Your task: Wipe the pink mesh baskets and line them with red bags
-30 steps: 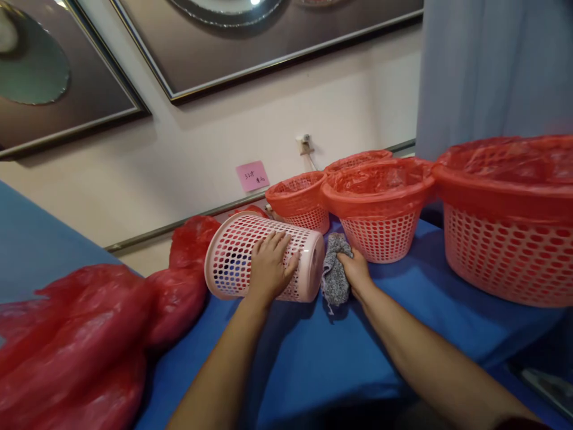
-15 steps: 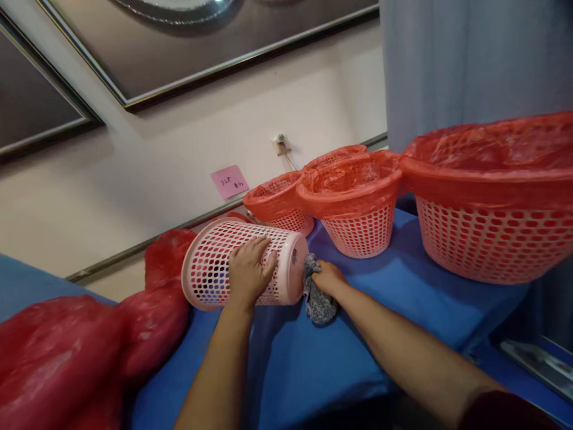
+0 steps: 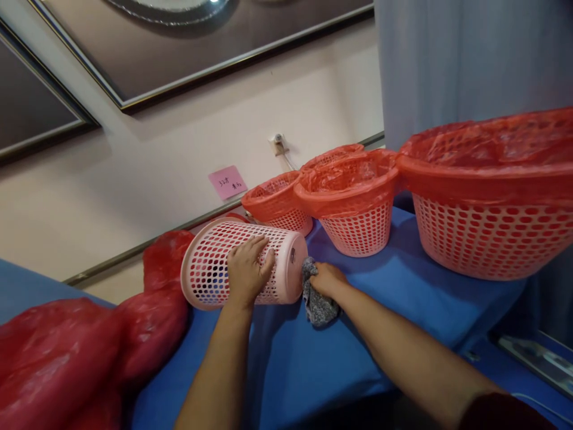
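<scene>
A pale pink perforated plastic basket (image 3: 286, 269) lies on its side on the blue-covered table, its base facing right. My left hand (image 3: 248, 269) rests on top of its side, fingers spread over the holes. Bunched in my right hand (image 3: 329, 279) is a grey cloth (image 3: 320, 306), closed in the fingers. Its upper part touches the basket's base, and the rest hangs down toward the table. The right fingertips are partly hidden by the cloth.
Red-lined pink baskets stand behind and to the right, one mid-sized (image 3: 358, 230) and one large (image 3: 487, 239). Filled red plastic bags (image 3: 58, 352) lie at the left. A pink note (image 3: 227, 182) and a socket (image 3: 278, 143) are on the wall. The blue cloth (image 3: 313, 370) covers the table.
Almost nothing differs. The grey cloth has shifted slightly against the basket's base, its lower part spreading a little to the right. The left hand stays on the basket.
</scene>
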### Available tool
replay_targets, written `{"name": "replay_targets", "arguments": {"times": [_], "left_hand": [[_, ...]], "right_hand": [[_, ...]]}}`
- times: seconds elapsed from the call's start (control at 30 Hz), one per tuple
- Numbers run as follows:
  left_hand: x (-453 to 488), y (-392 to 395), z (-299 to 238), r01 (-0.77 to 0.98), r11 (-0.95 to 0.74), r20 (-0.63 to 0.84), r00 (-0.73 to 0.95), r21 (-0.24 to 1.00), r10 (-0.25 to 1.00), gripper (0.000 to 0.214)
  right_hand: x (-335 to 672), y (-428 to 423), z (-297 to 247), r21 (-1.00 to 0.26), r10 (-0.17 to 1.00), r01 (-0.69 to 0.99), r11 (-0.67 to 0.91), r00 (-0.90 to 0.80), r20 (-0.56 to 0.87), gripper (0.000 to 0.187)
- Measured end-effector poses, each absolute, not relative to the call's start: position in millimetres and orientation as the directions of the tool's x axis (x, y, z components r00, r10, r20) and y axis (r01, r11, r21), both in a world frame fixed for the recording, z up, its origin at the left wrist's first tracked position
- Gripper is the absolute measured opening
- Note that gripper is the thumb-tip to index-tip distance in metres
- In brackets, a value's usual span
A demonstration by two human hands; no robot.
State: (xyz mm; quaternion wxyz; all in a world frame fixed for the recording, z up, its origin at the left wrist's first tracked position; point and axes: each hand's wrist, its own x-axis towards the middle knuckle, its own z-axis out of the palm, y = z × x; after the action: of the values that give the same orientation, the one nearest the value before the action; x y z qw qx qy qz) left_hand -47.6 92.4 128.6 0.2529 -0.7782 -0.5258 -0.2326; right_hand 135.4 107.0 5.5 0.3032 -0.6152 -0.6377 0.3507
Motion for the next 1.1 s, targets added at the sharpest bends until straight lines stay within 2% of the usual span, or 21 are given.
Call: {"name": "replay_targets", "arguments": {"times": [0.13, 0.2, 0.27, 0.37, 0.43, 0.5, 0.57, 0.67, 0.73, 0.83, 0.97, 1.1], "left_hand": [[-47.9, 90.3, 128.3, 0.936, -0.323, 0.632, 0.337, -0.142, 0.698, 0.040], [-47.3, 90.1, 128.4, 0.938, -0.317, 0.634, 0.331, -0.140, 0.699, 0.040], [-46.4, 91.2, 128.9, 0.943, -0.305, 0.632, 0.319, -0.136, 0.706, 0.039], [-44.8, 94.0, 130.6, 0.948, -0.290, 0.618, 0.308, -0.133, 0.724, 0.038], [-44.1, 95.3, 131.5, 0.949, -0.285, 0.607, 0.307, -0.136, 0.733, 0.038], [-44.2, 95.5, 131.8, 0.948, -0.284, 0.603, 0.310, -0.141, 0.735, 0.038], [-44.9, 95.0, 131.2, 0.948, -0.286, 0.602, 0.312, -0.142, 0.735, 0.038], [-45.9, 94.6, 130.1, 0.949, -0.284, 0.608, 0.308, -0.138, 0.732, 0.038], [-46.0, 94.9, 130.2, 0.948, -0.286, 0.608, 0.308, -0.137, 0.732, 0.038], [-45.5, 95.8, 131.6, 0.947, -0.294, 0.595, 0.314, -0.134, 0.740, 0.038], [-44.6, 96.2, 132.8, 0.947, -0.293, 0.588, 0.312, -0.132, 0.746, 0.038], [-45.0, 96.2, 131.5, 0.948, -0.295, 0.596, 0.306, -0.120, 0.743, 0.038]], "right_hand": [[140.5, 112.6, 14.6, -0.835, 0.998, 0.549, 0.024, 0.029, 0.048, 0.059], [140.5, 110.6, 17.0, -0.830, 0.996, 0.553, 0.070, 0.003, 0.086, 0.062], [139.2, 105.8, 15.8, -0.817, 0.995, 0.569, 0.095, -0.075, 0.063, 0.054], [137.9, 98.1, 11.7, -0.793, 0.984, 0.603, 0.086, -0.177, -0.028, 0.029], [139.5, 95.9, 11.9, -0.783, 0.978, 0.617, 0.080, -0.200, -0.058, 0.019], [143.0, 96.5, 16.3, -0.783, 0.984, 0.618, 0.063, -0.168, -0.053, 0.024], [146.7, 97.8, 23.3, -0.790, 0.995, 0.612, 0.038, -0.093, -0.024, 0.039], [146.5, 93.5, 32.4, -0.796, 0.997, 0.601, 0.068, -0.012, 0.076, 0.051], [141.2, 84.9, 33.8, -0.763, 0.992, 0.635, 0.125, -0.094, 0.084, 0.049], [131.7, 70.8, 29.5, -0.708, 0.962, 0.684, 0.175, -0.271, -0.025, 0.038], [132.7, 72.9, 24.0, -0.716, 0.952, 0.682, 0.151, -0.296, -0.082, 0.026], [144.2, 97.0, 25.1, -0.734, 0.994, 0.678, 0.033, -0.101, -0.049, 0.053]]}}
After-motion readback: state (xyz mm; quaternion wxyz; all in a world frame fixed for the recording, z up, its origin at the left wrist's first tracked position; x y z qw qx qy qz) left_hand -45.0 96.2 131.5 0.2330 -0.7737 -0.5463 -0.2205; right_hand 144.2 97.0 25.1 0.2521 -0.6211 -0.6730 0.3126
